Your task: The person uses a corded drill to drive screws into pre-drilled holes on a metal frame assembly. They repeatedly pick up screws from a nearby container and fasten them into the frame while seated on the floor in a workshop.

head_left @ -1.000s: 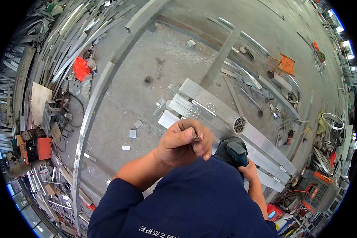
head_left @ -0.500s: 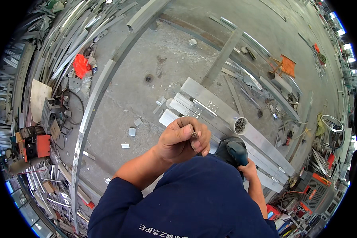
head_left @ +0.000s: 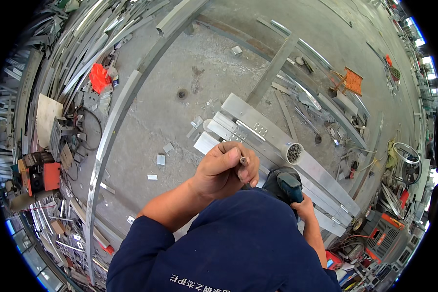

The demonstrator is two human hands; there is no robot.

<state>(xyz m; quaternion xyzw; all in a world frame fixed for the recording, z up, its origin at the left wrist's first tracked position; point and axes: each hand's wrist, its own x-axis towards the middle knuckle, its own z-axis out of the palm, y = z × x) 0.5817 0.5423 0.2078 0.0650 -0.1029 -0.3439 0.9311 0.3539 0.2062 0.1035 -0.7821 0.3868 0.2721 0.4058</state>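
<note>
Evidently, reading left to right with the white tub (head_left: 286, 150) as landmark, a crumpled orange-red sheet (head_left: 100, 78) lies far to its left, followed by a long, smooth-faced metal beam (head_left: 114, 124) that seems to bow, probably through the lens. Closer to the tub, on its left, the left hand (head_left: 224, 168) pinches a small, roundish metal piece (head_left: 243, 160) between thumb and fingers, apart from the surfaces below. Beyond this hand lie long metal boards (head_left: 243, 111), flat and dull silver, with clusters of round dots to the tub's upper left; whether these are holes or fastener heads cannot be told. The clusters appear finished; the stretch beside the tub bears no visible dots, the pinched piece is unplaced, and how much is left is unclear. The tub stands on the boards, its plastic wall pale around a heap of small grey metal parts (head_left: 294, 154). Just below it, the right hand (head_left: 304, 208) is wrapped around a dark teal tool (head_left: 291, 185). An orange folding stool (head_left: 353, 81) stands to the tub's upper right.
</note>
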